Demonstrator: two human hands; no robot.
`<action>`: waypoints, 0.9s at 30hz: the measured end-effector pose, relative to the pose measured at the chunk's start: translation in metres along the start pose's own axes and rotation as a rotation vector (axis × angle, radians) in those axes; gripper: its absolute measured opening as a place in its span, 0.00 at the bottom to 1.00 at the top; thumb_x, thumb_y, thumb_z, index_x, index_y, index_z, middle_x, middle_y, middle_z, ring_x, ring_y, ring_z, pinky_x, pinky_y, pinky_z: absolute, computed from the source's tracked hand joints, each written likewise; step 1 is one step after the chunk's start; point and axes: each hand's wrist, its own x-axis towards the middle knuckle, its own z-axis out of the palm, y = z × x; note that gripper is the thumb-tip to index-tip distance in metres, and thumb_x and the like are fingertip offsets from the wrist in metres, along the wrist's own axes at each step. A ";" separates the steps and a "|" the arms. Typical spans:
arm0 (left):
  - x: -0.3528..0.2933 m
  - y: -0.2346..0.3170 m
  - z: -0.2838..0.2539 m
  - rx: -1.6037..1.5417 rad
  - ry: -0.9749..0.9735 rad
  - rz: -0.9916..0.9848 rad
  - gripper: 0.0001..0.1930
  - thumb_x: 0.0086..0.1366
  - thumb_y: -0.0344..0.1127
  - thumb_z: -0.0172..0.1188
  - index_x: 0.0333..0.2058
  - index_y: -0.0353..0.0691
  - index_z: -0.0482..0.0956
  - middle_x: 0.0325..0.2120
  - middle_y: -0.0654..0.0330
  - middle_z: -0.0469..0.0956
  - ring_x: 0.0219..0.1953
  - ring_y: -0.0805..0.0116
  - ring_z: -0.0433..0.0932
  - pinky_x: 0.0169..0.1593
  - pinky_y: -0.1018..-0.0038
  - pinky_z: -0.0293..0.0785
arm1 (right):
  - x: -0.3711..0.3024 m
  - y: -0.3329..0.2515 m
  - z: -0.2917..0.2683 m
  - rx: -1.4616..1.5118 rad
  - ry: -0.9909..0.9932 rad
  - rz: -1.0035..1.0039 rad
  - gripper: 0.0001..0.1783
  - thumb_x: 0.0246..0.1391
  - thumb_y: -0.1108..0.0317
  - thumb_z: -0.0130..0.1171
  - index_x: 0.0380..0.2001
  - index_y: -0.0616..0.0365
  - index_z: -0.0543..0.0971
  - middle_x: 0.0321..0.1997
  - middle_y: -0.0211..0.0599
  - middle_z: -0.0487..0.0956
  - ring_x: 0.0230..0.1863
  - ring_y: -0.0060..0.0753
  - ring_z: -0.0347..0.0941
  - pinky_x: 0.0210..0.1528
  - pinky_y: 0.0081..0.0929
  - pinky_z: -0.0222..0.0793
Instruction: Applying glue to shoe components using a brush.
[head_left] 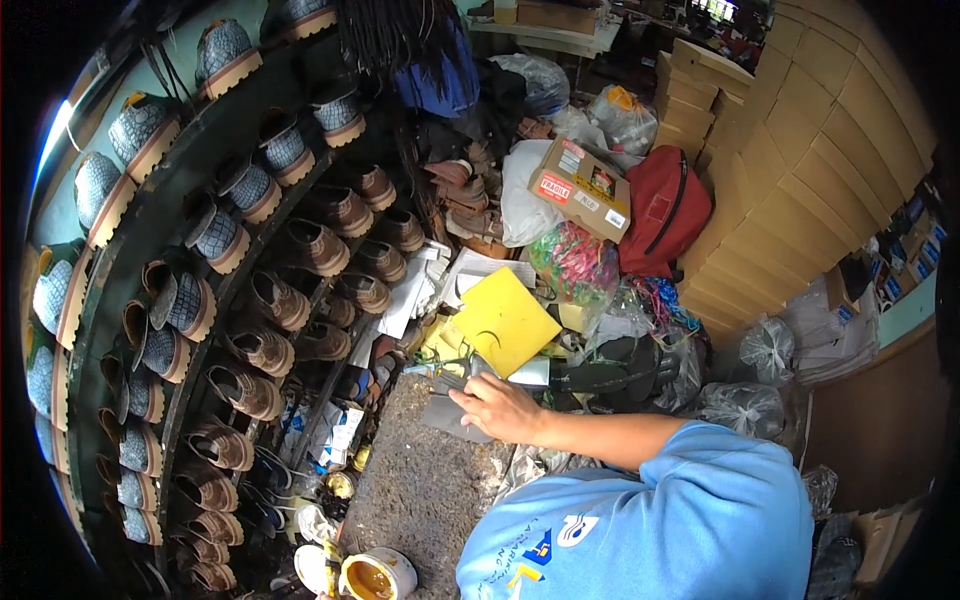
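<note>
My right hand [492, 408] reaches in from the right, beneath a blue short sleeve [720, 470]. Its fingers are closed round dark grey flat pieces [455, 383], whose exact kind I cannot make out. Under the hand a larger dark grey sheet [450, 420] lies on the far end of a rough, stained worktop [410, 490]. Just beyond the hand is a yellow sheet [508, 322], tilted over other papers and scraps. My left hand does not show. Near the lower edge stands an open white tub [392, 575] of amber, glue-like stuff, with a round white lid [312, 568] beside it.
Racks on the left carry rows of brown shoes [318, 247] and blue-grey patterned shoes [218, 235]. Stacked cardboard boxes [800, 140] rise at the right. A red bag [665, 212], a taped carton [580, 190] and filled plastic bags [745, 405] crowd the space beyond the worktop.
</note>
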 end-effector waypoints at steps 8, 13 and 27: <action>0.009 0.017 -0.035 0.255 0.074 0.167 0.12 0.70 0.36 0.64 0.35 0.29 0.83 0.28 0.53 0.82 0.28 0.64 0.78 0.35 0.69 0.78 | 0.002 0.010 0.010 0.055 0.270 -0.101 0.05 0.51 0.68 0.65 0.29 0.55 0.79 0.31 0.31 0.74 0.39 0.37 0.74 0.39 0.34 0.76; 0.020 0.000 -0.038 0.209 0.058 0.206 0.12 0.70 0.35 0.64 0.35 0.29 0.84 0.27 0.52 0.81 0.24 0.66 0.77 0.28 0.72 0.77 | 0.001 -0.004 -0.017 0.303 0.183 0.056 0.06 0.57 0.67 0.63 0.33 0.57 0.78 0.32 0.40 0.82 0.35 0.47 0.81 0.37 0.41 0.76; 0.024 0.004 -0.029 0.438 -0.165 0.000 0.07 0.65 0.29 0.66 0.29 0.32 0.81 0.19 0.59 0.79 0.22 0.78 0.72 0.30 0.75 0.72 | 0.015 -0.054 0.019 0.629 -0.342 0.219 0.10 0.60 0.69 0.62 0.43 0.63 0.83 0.38 0.47 0.86 0.39 0.43 0.85 0.42 0.34 0.78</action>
